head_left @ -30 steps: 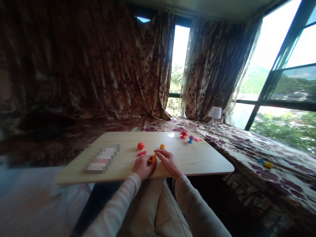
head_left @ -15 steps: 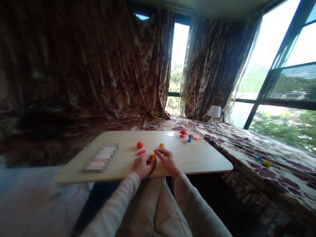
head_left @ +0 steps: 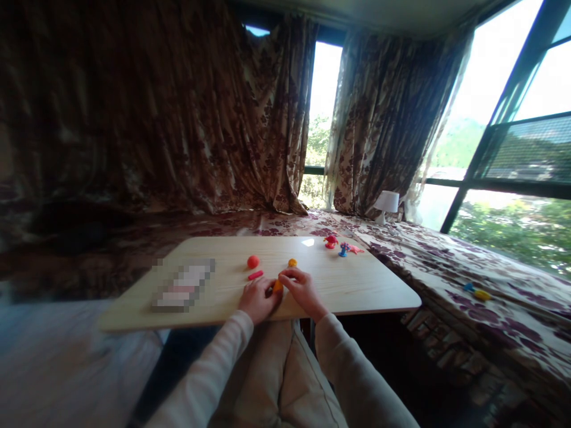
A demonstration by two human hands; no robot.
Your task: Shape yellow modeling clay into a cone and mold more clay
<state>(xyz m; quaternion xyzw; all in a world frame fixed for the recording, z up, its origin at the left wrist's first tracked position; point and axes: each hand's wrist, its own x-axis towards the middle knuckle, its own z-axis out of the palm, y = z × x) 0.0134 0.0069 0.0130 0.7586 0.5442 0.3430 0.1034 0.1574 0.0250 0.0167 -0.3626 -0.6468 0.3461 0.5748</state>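
Near the front edge of the pale wooden table (head_left: pixel 339 291), my left hand (head_left: pixel 257 300) is closed around a small orange piece (head_left: pixel 278 286) that looks like modelling clay. The fingers of my right hand (head_left: pixel 303 289) are curled together, their tips pinching at its upper end. My hands hide much of the piece. Just beyond them lies a small yellow piece (head_left: pixel 292 263). A short pinkish-red stick (head_left: pixel 256 275) rests ahead of my left hand, with a red ball (head_left: pixel 253 261) behind it.
Toward the table's back right are a red figure (head_left: pixel 331 241), a blue figure (head_left: pixel 343 249) and a pink piece (head_left: pixel 356 249). A blurred-out flat item (head_left: pixel 184 286) lies on the left. A white lamp (head_left: pixel 386 202) and a yellow item (head_left: pixel 482 295) are on the flowered cover.
The orange piece shows slightly less between my hands, its visible part a little smaller. My hands have hardly moved, and the other things are where they were.
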